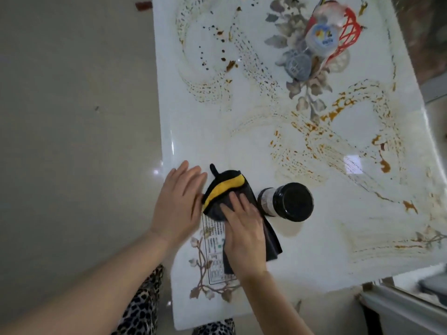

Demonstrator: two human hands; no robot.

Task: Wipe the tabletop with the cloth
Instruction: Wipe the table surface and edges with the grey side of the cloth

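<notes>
A dark grey cloth (225, 189) with a yellow and black edge lies on the white patterned tabletop (242, 146) near its left front corner. My right hand (243, 228) presses flat on the cloth with straight fingers. My left hand (180, 204) is spread open just left of the cloth, at the table's left edge, its fingers touching or nearly touching the cloth's yellow edge. Brown stains and specks are scattered over the far and right parts of the tabletop.
A jar with a black lid (287, 201) lies on its side right of the cloth, close to my right hand. A red wire basket (346, 32) with bottles and a grey round lid (297, 65) stands at the far side. A printed label (214, 252) shows on the tabletop under the cloth.
</notes>
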